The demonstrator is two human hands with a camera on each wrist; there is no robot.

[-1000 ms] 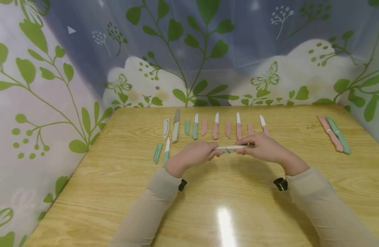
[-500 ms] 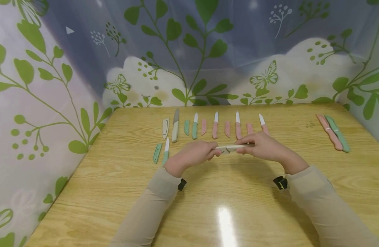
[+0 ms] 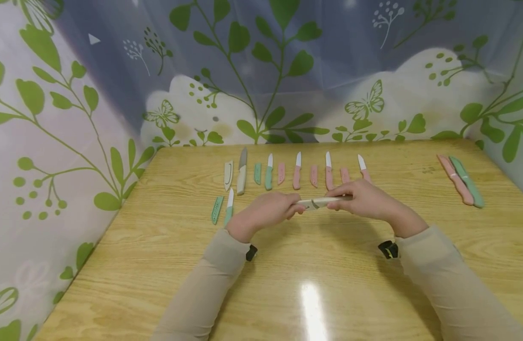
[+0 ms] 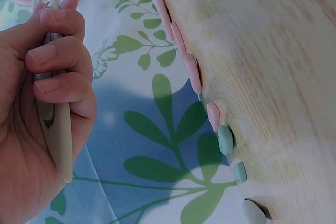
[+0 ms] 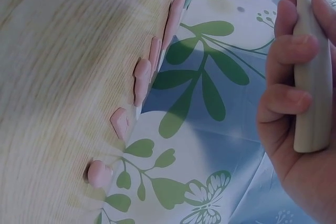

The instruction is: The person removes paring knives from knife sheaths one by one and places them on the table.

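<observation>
One cream knife [image 3: 315, 204], head view: sheath [image 3: 305, 205] meets handle [image 3: 323, 202] at a curved seam, held raised over the table [image 3: 261, 289]. My left hand [image 3: 265, 211] grips the sheath end, my right hand [image 3: 367, 204] the handle end. Table's yellow wood grain with a white glare streak; leaf-print backdrop [image 3: 338, 61] behind, blue and white. Left wrist view: my fingers curl round the slotted, tapered sheath. Right wrist view: my fingers wrap the plain, smooth, blunt-ended handle.

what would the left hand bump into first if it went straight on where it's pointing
Most likely the right hand: the left hand points across toward it, and the cream knife held by both spans the gap. Exact depth is hard to judge.
</observation>
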